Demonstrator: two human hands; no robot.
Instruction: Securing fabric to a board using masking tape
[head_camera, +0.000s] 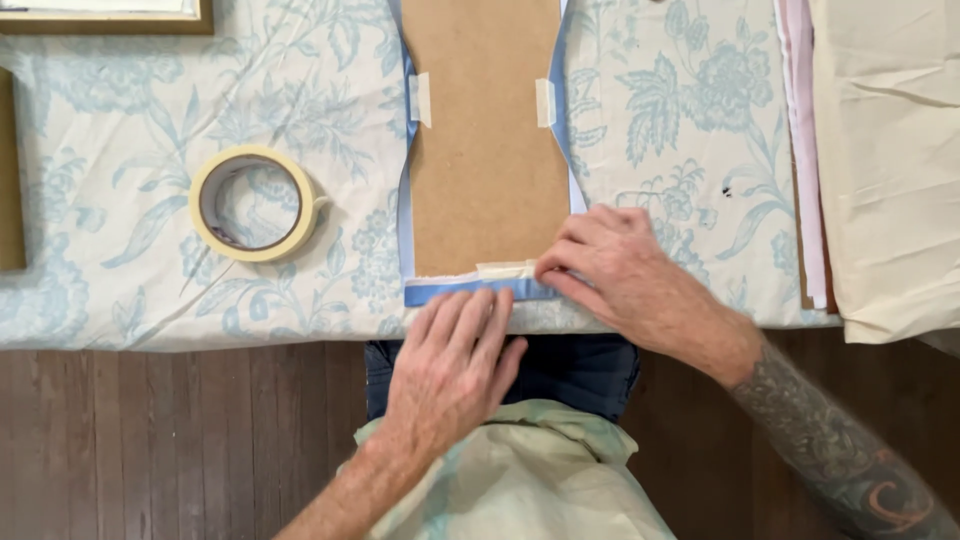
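My left hand (455, 355) lies flat, fingers together and stretched out, pressing on the near edge of the blue fabric strip (470, 291) folded up over the brown hardboard panel (485, 140). My right hand (625, 270) is curled, fingertips pinched down on the short piece of cream masking tape (505, 270) that crosses the fold at the panel's lower edge; neither hand grips anything, both only press. The panel sits in the middle of the counter (120, 300), on a pale cloth printed with blue flowers, right at the near edge in front of me. Two more tape tabs (421, 98) hold the fabric at the long sides. The board looks stiff and light, so I would take it by its long edges; the fabric is soft and will slacken unless kept taut, and the tape is thin and tears easily. The cream tape roll (253, 204) lies well to the left. Folded cream and pink cloths (880, 160) are stacked at the right.
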